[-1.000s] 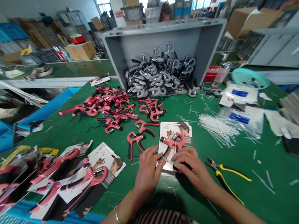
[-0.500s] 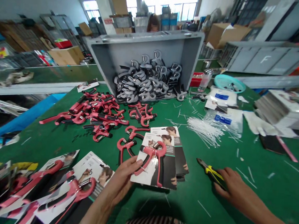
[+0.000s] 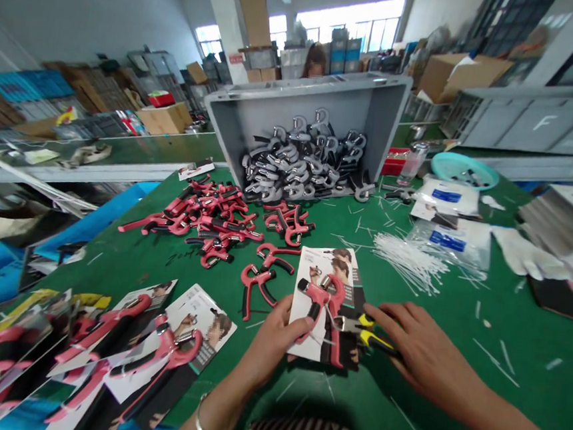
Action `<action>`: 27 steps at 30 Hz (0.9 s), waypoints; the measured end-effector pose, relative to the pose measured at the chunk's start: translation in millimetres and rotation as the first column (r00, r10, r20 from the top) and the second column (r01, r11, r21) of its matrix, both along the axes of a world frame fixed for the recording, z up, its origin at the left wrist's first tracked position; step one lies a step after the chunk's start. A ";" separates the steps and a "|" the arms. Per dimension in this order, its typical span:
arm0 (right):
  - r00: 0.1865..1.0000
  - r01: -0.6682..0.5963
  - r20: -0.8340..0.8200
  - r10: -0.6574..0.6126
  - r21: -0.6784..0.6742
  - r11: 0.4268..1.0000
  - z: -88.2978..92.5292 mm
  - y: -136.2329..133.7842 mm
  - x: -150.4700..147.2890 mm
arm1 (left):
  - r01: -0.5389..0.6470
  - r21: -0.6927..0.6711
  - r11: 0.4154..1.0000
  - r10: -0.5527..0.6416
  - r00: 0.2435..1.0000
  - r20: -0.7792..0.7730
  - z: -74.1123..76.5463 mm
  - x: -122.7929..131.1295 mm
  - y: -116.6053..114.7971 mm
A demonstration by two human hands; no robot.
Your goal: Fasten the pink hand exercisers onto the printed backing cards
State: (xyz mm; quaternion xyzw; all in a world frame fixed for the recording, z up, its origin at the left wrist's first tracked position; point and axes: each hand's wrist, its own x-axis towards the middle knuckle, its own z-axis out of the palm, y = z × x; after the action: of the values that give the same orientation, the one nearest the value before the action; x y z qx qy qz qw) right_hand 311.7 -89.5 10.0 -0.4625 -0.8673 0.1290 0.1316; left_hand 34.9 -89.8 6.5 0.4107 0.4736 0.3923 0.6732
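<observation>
My left hand (image 3: 283, 332) is closed on the left edge of a printed backing card (image 3: 306, 270), thumb on top. On that card lies a red and black hand grip strengthener (image 3: 337, 293), with a white cable tie (image 3: 327, 305) around it. My right hand (image 3: 413, 340) grips yellow and black pliers (image 3: 373, 336), whose jaws reach over the card beside the strengthener's handles. Whether the jaws touch the tie I cannot tell. Just left of the card, loose red strengtheners (image 3: 257, 289) rest on the green table (image 3: 202, 381).
A grey crate (image 3: 308, 86) lies on its side, holding many grey strengtheners (image 3: 295, 169). Red ones are piled (image 3: 206, 211) before it. White cable ties (image 3: 407, 262) lie at right, near plastic bags (image 3: 452, 239). Carded strengtheners (image 3: 169, 345) fill the left front. A person sits beyond the crate.
My right hand has brought the pliers left from the table onto the card. The view has shifted, and the card in my left hand is a little more upright.
</observation>
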 end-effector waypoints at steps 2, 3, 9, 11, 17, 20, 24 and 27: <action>0.989 -0.058 0.140 0.042 0.114 0.992 1.8 8.9 -2.3 | -0.023 0.013 1.000 0.023 1.000 -0.010 -0.9 -1.5 -0.2; 0.983 -0.068 0.178 0.043 0.140 0.988 1.5 10.9 -3.9 | -0.035 0.013 0.999 0.035 0.999 -0.009 -1.1 -2.3 -0.2; 0.974 0.011 0.220 -0.051 0.182 0.983 -10.6 1.6 -13.4 | -0.070 -0.002 0.998 0.070 0.998 0.008 -1.0 -6.0 1.1; 0.972 0.047 0.220 -0.087 0.182 0.982 -13.3 -1.3 -16.0 | -0.055 0.012 0.998 0.055 0.998 0.010 -2.7 -6.6 2.0; 0.968 0.081 0.219 -0.125 0.200 0.976 -7.4 6.6 -27.3 | -0.032 0.032 0.999 0.033 0.999 -0.027 -7.1 -5.5 4.7; 0.966 0.037 0.244 -0.083 0.185 0.982 -2.9 13.3 -31.4 | -0.053 0.016 0.998 0.054 0.996 -0.074 -6.9 -4.8 6.1; 0.971 -0.008 0.240 -0.016 0.098 0.995 -4.4 19.9 -29.8 | -0.088 0.009 0.996 0.089 0.991 -0.103 -9.6 -5.5 9.7; 0.979 -0.028 0.202 0.016 0.056 0.998 -10.5 28.5 -24.2 | -0.128 0.013 0.992 0.128 0.982 -0.142 -14.7 -5.4 13.9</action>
State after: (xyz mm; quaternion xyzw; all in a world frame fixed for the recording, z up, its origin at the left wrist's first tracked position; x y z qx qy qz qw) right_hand 287.5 -61.0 -0.4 -0.4595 -0.8846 0.0573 0.0552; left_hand 29.5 -75.9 -8.1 0.4075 0.5450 0.4053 0.6105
